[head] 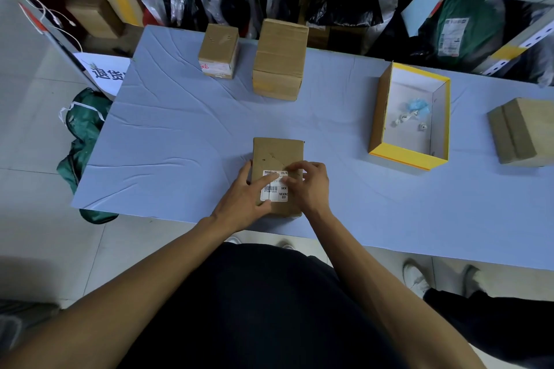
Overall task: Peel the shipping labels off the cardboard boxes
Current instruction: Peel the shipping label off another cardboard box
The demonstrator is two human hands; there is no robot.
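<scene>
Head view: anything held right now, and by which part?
Right hand pinches the label at its upper right edge. Left hand lies flat on the box, steadying it.

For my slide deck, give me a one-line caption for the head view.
Left hand steadies the box while the right hand picks at its label.

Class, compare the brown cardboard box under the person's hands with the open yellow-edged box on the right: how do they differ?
The brown cardboard box is closed; the yellow-edged open box shows its white inside. The brown box bears a white shipping label; the yellow box holds small scraps. The left hand and right hand touch only the brown one. Both rest on the blue table.
</scene>
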